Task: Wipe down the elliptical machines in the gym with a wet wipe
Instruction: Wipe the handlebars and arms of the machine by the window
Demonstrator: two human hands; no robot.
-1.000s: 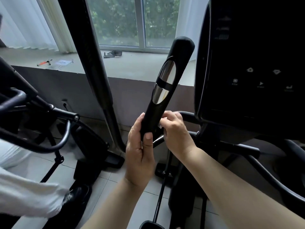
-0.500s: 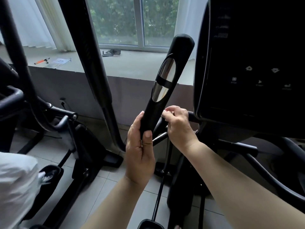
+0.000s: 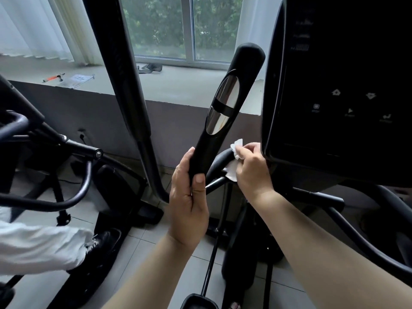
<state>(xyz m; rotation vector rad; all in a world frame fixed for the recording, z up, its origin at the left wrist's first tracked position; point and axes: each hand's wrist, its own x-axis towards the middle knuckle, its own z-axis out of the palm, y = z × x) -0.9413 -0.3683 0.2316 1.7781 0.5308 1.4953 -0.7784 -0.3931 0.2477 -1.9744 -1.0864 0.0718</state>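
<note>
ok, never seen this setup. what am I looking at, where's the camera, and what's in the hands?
No robot here: one wide-angle camera sits on a person's head and looks forward and down at their own bare hands. They stand at a black elliptical trainer. The left hand grips the lower part of a slanting handle with two shiny metal plates. The right hand pinches a white wet wipe against a curved black bar just behind that handle, beside the dark console. Beyond is a window ledge with an orange tool and a leaflet on it. At lower left, another person's white trouser leg and black shoe show by a neighbouring machine.
</note>
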